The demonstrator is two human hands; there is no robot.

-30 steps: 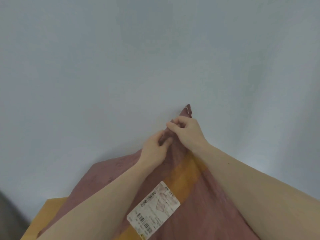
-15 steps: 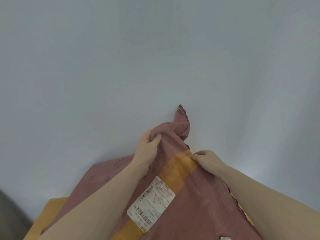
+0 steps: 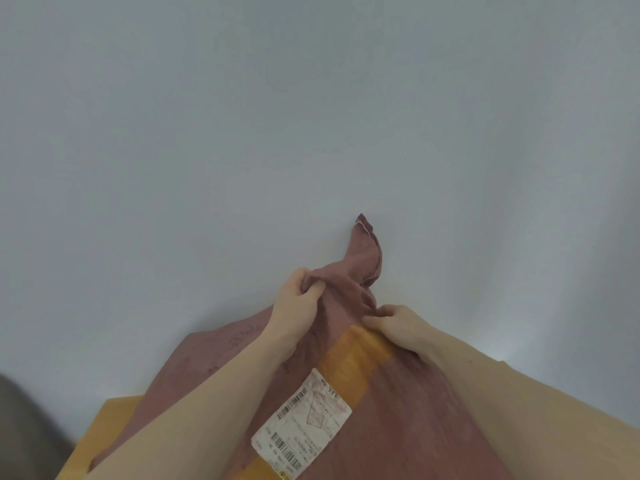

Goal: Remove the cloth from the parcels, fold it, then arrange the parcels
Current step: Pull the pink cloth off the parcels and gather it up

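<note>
A dusty-red cloth (image 3: 408, 420) drapes over yellow parcels at the bottom of the view. One yellow parcel (image 3: 353, 362) with a white barcode label (image 3: 304, 424) shows through a gap in the cloth. My left hand (image 3: 298, 303) grips a bunched fold of the cloth near its raised corner (image 3: 367, 244). My right hand (image 3: 398, 323) pinches the cloth edge at the parcel's far end, just right of the left hand. Another yellow parcel (image 3: 100, 434) pokes out at the lower left.
A plain pale grey-blue wall (image 3: 311, 116) fills most of the view behind the parcels. A dark grey surface (image 3: 24, 431) shows at the lower left corner.
My right hand let go of the cloth tip, dropped to the parcel's far end and now pinches the cloth there. My left hand moved up onto the bunched cloth.
</note>
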